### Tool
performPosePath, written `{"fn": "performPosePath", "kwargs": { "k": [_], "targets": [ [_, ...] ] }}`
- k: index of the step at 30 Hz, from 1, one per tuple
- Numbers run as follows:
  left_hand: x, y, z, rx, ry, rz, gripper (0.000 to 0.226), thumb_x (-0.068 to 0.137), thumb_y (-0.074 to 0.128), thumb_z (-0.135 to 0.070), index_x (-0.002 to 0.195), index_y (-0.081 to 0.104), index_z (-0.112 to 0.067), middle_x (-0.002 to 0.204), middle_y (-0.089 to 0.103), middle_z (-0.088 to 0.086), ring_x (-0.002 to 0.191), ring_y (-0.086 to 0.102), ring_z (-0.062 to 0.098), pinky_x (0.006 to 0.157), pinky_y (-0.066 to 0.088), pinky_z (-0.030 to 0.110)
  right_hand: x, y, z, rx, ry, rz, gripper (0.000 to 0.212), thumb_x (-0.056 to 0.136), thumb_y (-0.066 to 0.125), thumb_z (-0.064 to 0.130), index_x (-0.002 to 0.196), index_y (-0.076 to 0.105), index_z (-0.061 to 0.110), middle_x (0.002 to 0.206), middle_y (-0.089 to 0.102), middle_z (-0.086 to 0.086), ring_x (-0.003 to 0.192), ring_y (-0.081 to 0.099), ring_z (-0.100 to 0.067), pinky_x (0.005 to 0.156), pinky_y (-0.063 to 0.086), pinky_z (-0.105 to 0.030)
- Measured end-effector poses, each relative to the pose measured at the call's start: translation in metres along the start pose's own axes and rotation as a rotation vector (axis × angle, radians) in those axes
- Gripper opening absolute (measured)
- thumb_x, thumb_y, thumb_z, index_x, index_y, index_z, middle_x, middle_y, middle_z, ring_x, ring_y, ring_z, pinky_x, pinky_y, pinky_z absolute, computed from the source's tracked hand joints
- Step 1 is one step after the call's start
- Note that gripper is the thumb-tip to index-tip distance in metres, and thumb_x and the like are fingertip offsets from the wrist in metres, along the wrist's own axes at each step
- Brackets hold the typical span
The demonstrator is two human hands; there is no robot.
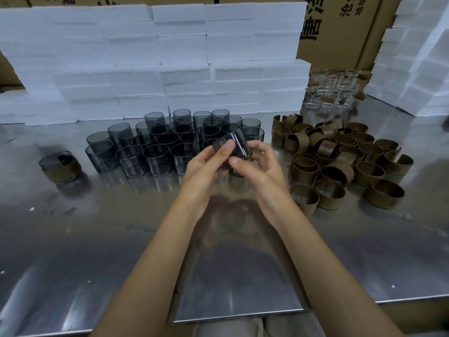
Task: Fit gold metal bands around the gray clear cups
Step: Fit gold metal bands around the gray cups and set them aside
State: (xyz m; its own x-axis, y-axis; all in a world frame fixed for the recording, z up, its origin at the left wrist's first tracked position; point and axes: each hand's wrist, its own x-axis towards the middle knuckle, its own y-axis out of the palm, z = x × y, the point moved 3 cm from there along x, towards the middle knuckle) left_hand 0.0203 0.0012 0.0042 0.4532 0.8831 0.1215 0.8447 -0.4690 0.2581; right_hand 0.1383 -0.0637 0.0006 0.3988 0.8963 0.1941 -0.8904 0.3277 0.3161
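Glossy steel table (pixel 97 239), matt gold bands (pixel 340 161), rough white foam blocks (pixel 121 69)

Two bare forearms, sleeveless up to the frame edge; left hand (pixel 206 164) and right hand (pixel 257 166) without gloves, rings or watch; short plain fingernails; grey-beige trousers (pixel 245 325) below.
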Motion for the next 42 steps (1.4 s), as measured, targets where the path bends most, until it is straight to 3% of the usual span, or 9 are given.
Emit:
{"fn": "performPosePath", "kwargs": {
  "k": [2,7,10,13,18,24,29,33,42],
  "targets": [
    [0.0,-0.001,0.0,-0.051,-0.009,-0.023,0.052,0.077,0.082,-0.043,0.118,0.074,-0.012,0.11,0.077,0.007,0.092,0.071,0.012,0.073,0.053,0.021,0.001,0.001,-0.004,-0.009,0.017,0.01,0.045,0.086,0.078,0.009,0.126,0.056,0.012,0.114,0.067,-0.004,0.101,0.068,-0.014,0.091,0.057,-0.03],
    [0.001,-0.004,-0.004,-0.053,0.029,0.015,0.058,0.076,0.085,-0.03,0.129,0.067,-0.014,0.122,0.074,0.003,0.115,0.069,0.017,0.097,0.048,0.027,0.001,0.0,-0.007,0.347,0.372,0.109,0.057,0.098,0.051,0.056,0.125,0.065,0.009,0.112,0.074,-0.012,0.11,0.071,-0.026,0.092,0.057,-0.035],
    [-0.003,0.001,-0.006,0.111,0.133,0.088,0.067,0.076,0.085,-0.023,0.138,0.059,-0.02,0.131,0.07,-0.007,0.124,0.062,0.007,0.099,0.05,0.022,0.003,-0.003,-0.009,0.45,0.399,0.044,0.05,0.104,0.048,0.047,0.122,0.066,0.004,0.114,0.073,-0.015,0.107,0.073,-0.025,0.087,0.061,-0.032],
    [-0.007,0.008,-0.006,0.294,0.211,0.132,0.072,0.079,0.084,-0.011,0.143,0.053,-0.024,0.132,0.067,-0.018,0.125,0.06,0.004,0.108,0.047,0.032,0.005,-0.004,-0.009,0.496,0.377,0.02,0.045,0.109,0.043,0.036,0.11,0.075,0.003,0.112,0.074,-0.017,0.103,0.073,-0.03,0.091,0.061,-0.033],
    [-0.01,0.013,-0.009,0.302,0.211,0.157,0.071,0.081,0.084,-0.012,0.144,0.054,-0.023,0.135,0.067,-0.005,0.128,0.06,0.013,0.112,0.046,0.036,0.006,-0.008,-0.007,0.581,0.372,-0.005,0.038,0.11,0.04,0.028,0.112,0.067,0.001,0.103,0.076,-0.02,0.093,0.075,-0.032,0.084,0.063,-0.035],
    [-0.013,0.015,-0.013,0.273,0.266,0.066,0.063,0.074,0.086,-0.004,0.131,0.06,-0.012,0.126,0.07,0.003,0.12,0.064,0.016,0.108,0.049,0.037,0.005,-0.007,-0.008,0.507,0.341,0.018,0.042,0.108,0.043,0.031,0.123,0.064,-0.002,0.126,0.069,-0.023,0.122,0.065,-0.032,0.102,0.054,-0.037],
    [-0.013,0.016,-0.017,0.233,0.342,-0.055,0.049,0.073,0.089,-0.014,0.114,0.064,-0.007,0.12,0.072,0.002,0.111,0.069,0.013,0.098,0.054,0.028,0.005,-0.005,-0.011,0.443,0.323,0.05,0.033,0.108,0.045,0.025,0.108,0.068,0.002,0.103,0.076,-0.015,0.1,0.073,-0.022,0.101,0.054,-0.037],
    [-0.012,0.012,-0.018,0.168,0.33,-0.123,0.026,0.085,0.08,-0.02,0.105,0.07,-0.007,0.109,0.078,0.002,0.106,0.073,0.015,0.094,0.057,0.031,0.004,-0.003,-0.013,0.413,0.324,0.075,0.032,0.106,0.047,0.026,0.115,0.066,0.001,0.109,0.074,-0.018,0.109,0.07,-0.027,0.106,0.051,-0.04],
    [-0.01,0.011,-0.019,0.264,0.267,-0.024,0.031,0.106,0.052,-0.016,0.132,0.067,-0.008,0.12,0.075,0.003,0.115,0.067,0.007,0.095,0.047,0.014,0.007,-0.007,-0.015,0.513,0.352,0.021,0.037,0.107,0.046,0.026,0.118,0.066,-0.004,0.113,0.074,-0.022,0.116,0.069,-0.032,0.107,0.05,-0.044]
  ]
}}
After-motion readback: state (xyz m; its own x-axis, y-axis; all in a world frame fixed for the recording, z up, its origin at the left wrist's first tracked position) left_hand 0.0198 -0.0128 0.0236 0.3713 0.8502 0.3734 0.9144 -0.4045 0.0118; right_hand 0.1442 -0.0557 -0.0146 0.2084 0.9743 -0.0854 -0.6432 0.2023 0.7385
